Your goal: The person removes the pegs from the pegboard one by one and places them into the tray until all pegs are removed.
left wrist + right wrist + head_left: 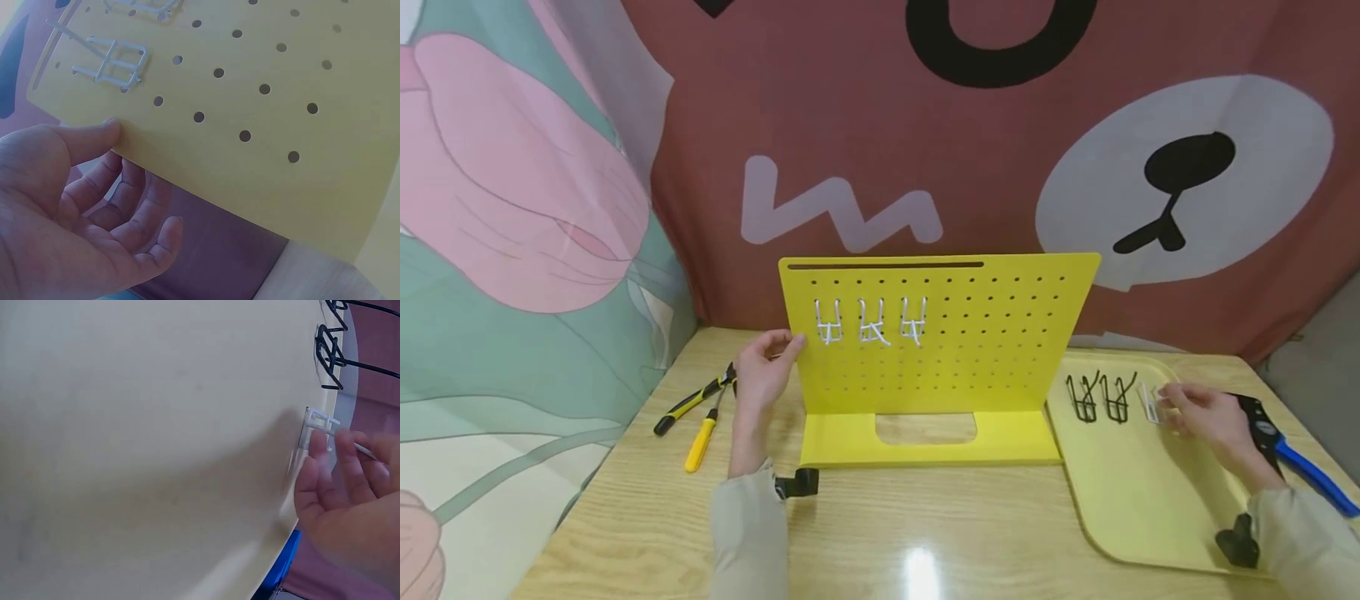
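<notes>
A yellow pegboard [925, 358] stands upright on the table, with three white wire hooks [871, 322] hung on its upper left part. My left hand [763, 371] holds the board's left edge, thumb on the front face and the other fingers behind it, as the left wrist view shows. Over the yellow tray [1135, 508], my right hand [1210, 417] has its curled fingers at a white wire hook [320, 419] and seems to grip its prong; the fingers partly cover it. Two black wire hooks [1116, 400] are in the tray, left of that hand.
Left of the board lie pliers [688, 407] with black and yellow handles and a yellow-handled screwdriver [702, 442]. A blue-handled tool [1311, 475] lies at the tray's right side, partly behind the right hand. A printed curtain [850, 125] hangs behind the wooden table [850, 533].
</notes>
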`<state>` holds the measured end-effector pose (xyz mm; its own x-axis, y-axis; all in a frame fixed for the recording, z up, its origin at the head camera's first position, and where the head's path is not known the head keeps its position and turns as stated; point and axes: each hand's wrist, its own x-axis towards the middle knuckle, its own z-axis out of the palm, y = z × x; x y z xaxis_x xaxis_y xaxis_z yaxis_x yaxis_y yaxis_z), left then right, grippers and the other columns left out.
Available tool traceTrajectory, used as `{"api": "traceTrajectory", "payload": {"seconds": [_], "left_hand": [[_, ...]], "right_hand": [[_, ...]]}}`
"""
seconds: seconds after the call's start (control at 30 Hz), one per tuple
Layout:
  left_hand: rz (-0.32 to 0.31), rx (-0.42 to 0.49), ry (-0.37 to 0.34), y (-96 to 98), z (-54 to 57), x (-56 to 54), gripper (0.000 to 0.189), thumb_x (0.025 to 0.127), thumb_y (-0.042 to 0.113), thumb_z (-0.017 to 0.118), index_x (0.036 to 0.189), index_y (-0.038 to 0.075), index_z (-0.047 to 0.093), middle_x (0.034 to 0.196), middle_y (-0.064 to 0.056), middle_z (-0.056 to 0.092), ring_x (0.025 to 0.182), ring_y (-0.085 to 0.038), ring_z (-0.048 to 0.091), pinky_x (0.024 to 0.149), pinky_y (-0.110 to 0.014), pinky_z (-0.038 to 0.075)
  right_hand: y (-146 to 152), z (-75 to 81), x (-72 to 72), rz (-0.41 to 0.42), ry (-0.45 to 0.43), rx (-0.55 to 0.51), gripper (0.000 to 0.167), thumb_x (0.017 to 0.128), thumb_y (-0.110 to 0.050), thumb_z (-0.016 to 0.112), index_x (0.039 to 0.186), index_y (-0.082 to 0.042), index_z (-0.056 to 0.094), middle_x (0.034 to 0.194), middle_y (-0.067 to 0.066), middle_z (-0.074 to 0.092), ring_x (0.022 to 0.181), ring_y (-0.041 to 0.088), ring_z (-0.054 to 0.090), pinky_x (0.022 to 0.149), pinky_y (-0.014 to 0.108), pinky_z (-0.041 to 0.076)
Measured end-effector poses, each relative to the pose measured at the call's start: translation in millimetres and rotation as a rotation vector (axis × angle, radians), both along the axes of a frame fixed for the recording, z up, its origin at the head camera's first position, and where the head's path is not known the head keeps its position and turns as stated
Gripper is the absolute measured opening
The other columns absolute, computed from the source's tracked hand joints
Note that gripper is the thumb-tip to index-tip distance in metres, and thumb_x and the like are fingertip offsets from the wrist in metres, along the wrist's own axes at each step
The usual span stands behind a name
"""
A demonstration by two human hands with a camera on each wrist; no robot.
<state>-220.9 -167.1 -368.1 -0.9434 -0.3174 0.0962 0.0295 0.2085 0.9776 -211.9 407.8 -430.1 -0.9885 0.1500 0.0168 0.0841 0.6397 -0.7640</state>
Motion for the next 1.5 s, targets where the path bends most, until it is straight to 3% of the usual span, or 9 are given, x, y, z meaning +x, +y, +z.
{"api": "traceTrajectory", "payload": {"seconds": [0.13,0.27,0.37,0.53,0.63,0.8,1.07,1.17,1.5], "left_hand": [[-0.002,0.004,-0.014,1.0,-1.6,0.5,0.027,0.091,0.019,0.068,0.108,-0.001,0.064,0.108,-0.016,0.062,0.098,-0.023,0.056,0.082,-0.031,0.044],[-0.003,0.006,-0.015,1.5,-1.8,0.7,0.027,0.091,0.019,0.068,0.109,-0.001,0.064,0.108,-0.016,0.062,0.099,-0.023,0.056,0.081,-0.032,0.043],[0.000,0.006,-0.009,1.0,-1.1,0.2,0.027,0.091,0.019,0.068,0.108,-0.001,0.064,0.107,-0.016,0.062,0.098,-0.023,0.056,0.082,-0.032,0.043],[0.004,-0.001,-0.007,0.0,-0.2,-1.1,0.027,0.091,0.019,0.067,0.108,-0.001,0.064,0.107,-0.016,0.062,0.098,-0.023,0.056,0.083,-0.032,0.043],[0.001,-0.001,-0.005,0.0,0.2,-1.7,0.028,0.091,0.020,0.068,0.108,-0.001,0.064,0.108,-0.015,0.061,0.099,-0.023,0.055,0.084,-0.033,0.043],[0.001,-0.007,-0.004,-0.5,0.4,-1.4,0.028,0.091,0.021,0.068,0.108,-0.001,0.064,0.108,-0.016,0.062,0.098,-0.022,0.056,0.083,-0.032,0.043],[-0.015,0.013,-0.024,-1.0,0.4,-0.2,0.030,0.092,0.023,0.066,0.110,-0.001,0.063,0.110,-0.015,0.061,0.101,-0.023,0.055,0.086,-0.033,0.043],[-0.015,0.007,-0.022,-0.6,0.8,0.0,0.030,0.092,0.023,0.066,0.110,-0.001,0.063,0.110,-0.015,0.061,0.100,-0.022,0.055,0.085,-0.033,0.043],[-0.010,0.005,-0.014,-0.1,1.3,-0.3,0.028,0.092,0.022,0.067,0.108,-0.001,0.063,0.108,-0.015,0.061,0.099,-0.023,0.055,0.083,-0.032,0.043]], "right_hand": [[-1.9,-1.0,1.6,0.029,-0.041,-0.034,0.068,0.100,-0.037,0.049,0.136,0.017,0.031,0.079,0.002,0.071,0.060,0.010,0.067,0.053,0.030,0.053],[-17.0,11.2,4.0,-0.033,-0.008,-0.174,0.080,0.098,-0.040,0.052,0.146,0.011,0.012,0.072,-0.011,0.069,0.058,0.012,0.067,0.054,0.028,0.054],[-34.4,29.7,5.6,-0.045,0.078,-0.252,0.066,0.097,-0.036,0.054,0.147,-0.004,0.024,0.070,-0.019,0.065,0.057,0.011,0.067,0.054,0.025,0.053],[-72.5,52.8,5.5,0.024,0.217,-0.263,0.031,0.097,-0.030,0.056,0.124,-0.029,0.041,0.073,-0.020,0.066,0.059,0.006,0.066,0.055,0.019,0.051],[-102.8,48.8,10.1,0.102,0.264,-0.227,0.034,0.098,-0.025,0.056,0.130,-0.022,0.045,0.076,-0.017,0.067,0.062,0.006,0.065,0.057,0.019,0.051],[-161.9,29.0,27.0,0.243,0.299,-0.222,0.040,0.097,-0.013,0.057,0.133,0.002,0.045,0.081,-0.010,0.069,0.070,0.011,0.066,0.061,0.027,0.053],[-241.8,20.9,44.0,0.343,0.362,-0.365,0.024,0.093,-0.002,0.060,0.116,0.005,0.057,0.086,0.001,0.070,0.072,0.015,0.066,0.063,0.031,0.054],[-263.4,18.6,46.1,0.395,0.361,-0.427,0.021,0.093,-0.001,0.060,0.113,0.005,0.058,0.087,-0.003,0.070,0.074,0.018,0.067,0.066,0.033,0.055],[-308.8,50.3,29.2,0.408,0.394,-0.577,0.030,0.092,-0.001,0.061,0.120,0.007,0.056,0.087,-0.003,0.066,0.072,0.021,0.067,0.065,0.031,0.055]]}}
